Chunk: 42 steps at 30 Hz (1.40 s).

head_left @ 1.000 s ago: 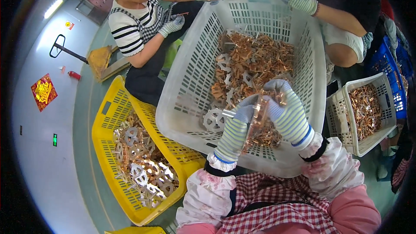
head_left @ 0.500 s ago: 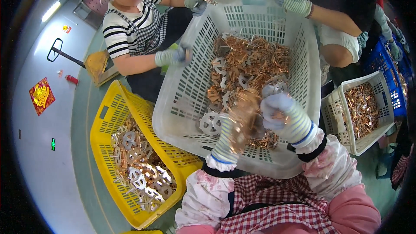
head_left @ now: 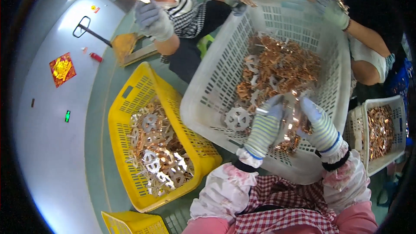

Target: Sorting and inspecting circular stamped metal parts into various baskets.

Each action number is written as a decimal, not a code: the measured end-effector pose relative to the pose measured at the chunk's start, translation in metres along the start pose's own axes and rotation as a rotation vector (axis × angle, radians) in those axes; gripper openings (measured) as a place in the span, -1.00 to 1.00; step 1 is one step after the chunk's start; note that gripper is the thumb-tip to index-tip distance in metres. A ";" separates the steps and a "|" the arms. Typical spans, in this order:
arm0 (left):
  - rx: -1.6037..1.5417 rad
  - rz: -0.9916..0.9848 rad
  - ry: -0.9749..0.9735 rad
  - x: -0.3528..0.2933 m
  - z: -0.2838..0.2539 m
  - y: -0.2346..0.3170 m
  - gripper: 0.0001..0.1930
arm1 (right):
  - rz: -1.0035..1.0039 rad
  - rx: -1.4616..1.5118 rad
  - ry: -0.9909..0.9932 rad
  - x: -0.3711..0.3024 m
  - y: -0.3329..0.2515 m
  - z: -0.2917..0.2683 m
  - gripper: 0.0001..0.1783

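Observation:
Both my hands wear striped knit gloves and work over the near end of a large white slatted basket (head_left: 197,108). My left hand (head_left: 265,128) is closed on the left edge of a shiny copper-coloured metal part (head_left: 289,123), blurred by motion. My right hand (head_left: 320,123) is at the part's right side, fingers curled, with coppery metal showing at the fingertips; its exact grip is blurred. Below lies a heap of copper-coloured metal pieces (head_left: 281,67). A silver toothed metal disc (head_left: 237,119) rests in the basket left of my left hand.
A yellow basket (head_left: 203,158) with silver and copper-coloured parts stands left; another yellow container (head_left: 134,223) is below it. At right is a smaller white basket (head_left: 396,147) of copper pieces. Two co-workers with gloved hands (head_left: 156,21) sit across, holding metal parts. A pallet jack (head_left: 123,47) stands behind.
My view has swung, shifting the scene rightward. My right hand has come round to the part's right side. The left co-worker's near hand has risen from the basket's side, holding a shiny piece.

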State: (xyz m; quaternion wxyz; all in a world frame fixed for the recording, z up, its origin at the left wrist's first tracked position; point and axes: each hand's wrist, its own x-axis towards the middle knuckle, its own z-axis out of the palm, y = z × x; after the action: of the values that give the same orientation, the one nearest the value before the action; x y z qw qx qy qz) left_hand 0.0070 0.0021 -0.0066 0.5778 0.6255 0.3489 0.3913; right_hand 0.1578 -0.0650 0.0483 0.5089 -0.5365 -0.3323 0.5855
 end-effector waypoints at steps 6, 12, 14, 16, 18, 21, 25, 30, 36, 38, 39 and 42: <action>-0.009 -0.145 0.019 -0.001 -0.002 0.006 -0.64 | -0.012 0.165 -0.021 0.007 0.012 0.002 -0.72; -0.128 -0.205 0.027 0.000 -0.001 0.002 -0.64 | -0.072 0.316 0.017 0.009 0.021 0.004 -0.74; -0.102 -0.204 0.037 0.002 -0.004 0.009 -0.63 | -0.066 0.275 0.019 0.008 0.019 0.005 -0.72; -0.036 -0.142 0.051 0.001 -0.004 0.001 -0.63 | -0.039 0.189 -0.018 0.000 0.009 0.009 -0.69; 0.031 -0.079 0.065 0.002 -0.005 -0.007 -0.63 | -0.066 0.205 -0.017 0.001 0.013 0.010 -0.69; -0.198 -0.230 -0.004 0.004 -0.005 -0.007 -0.64 | -0.194 0.126 0.022 0.003 0.020 0.013 -0.72; -0.022 -0.103 -0.109 0.003 -0.008 -0.005 -0.63 | -0.709 -0.479 0.199 0.014 0.031 0.009 -0.79; -0.207 -0.266 -0.109 0.004 -0.007 -0.007 -0.62 | -0.180 0.098 0.009 0.002 0.018 0.007 -0.78; -0.198 -0.213 -0.121 0.006 -0.009 -0.001 -0.59 | 0.049 0.488 -0.128 0.002 0.019 0.005 -0.78; -0.370 -0.412 -0.211 0.007 -0.013 0.000 -0.59 | -0.099 0.046 -0.057 -0.001 0.014 0.008 -0.79; -0.368 -0.411 -0.211 0.007 -0.014 -0.005 -0.59 | -0.101 0.048 -0.058 0.001 0.017 0.007 -0.79; -0.143 -0.192 -0.269 0.004 -0.013 -0.011 -0.59 | -0.811 -0.706 0.237 0.012 0.029 0.004 -0.84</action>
State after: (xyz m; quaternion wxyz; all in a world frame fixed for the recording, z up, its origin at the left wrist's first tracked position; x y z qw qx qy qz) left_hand -0.0021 0.0126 -0.0173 0.6970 0.5933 0.2981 0.2710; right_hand 0.1477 -0.0605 0.0182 0.5166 -0.5659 -0.6290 0.1309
